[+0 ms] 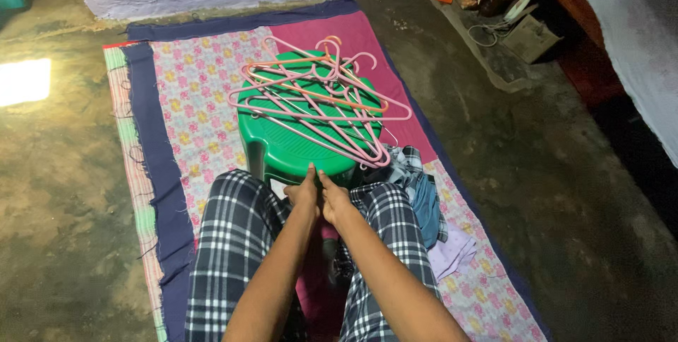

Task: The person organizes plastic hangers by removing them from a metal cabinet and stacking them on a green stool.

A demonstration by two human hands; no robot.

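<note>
Both hands, left [305, 192] and right [332, 197], pressed together, seemingly empty, just below the green stool [282, 155] bearing pink hangers [321, 98].

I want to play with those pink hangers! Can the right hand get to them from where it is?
Probably yes. The right hand rests at the near edge of the green stool, and the pink hangers lie heaped on top, just beyond it. Nothing lies between them, so the way looks free.

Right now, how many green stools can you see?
1. The green stool stands on the patterned mat, in front of the person's left hand and right hand, with pink hangers piled on top.
</note>
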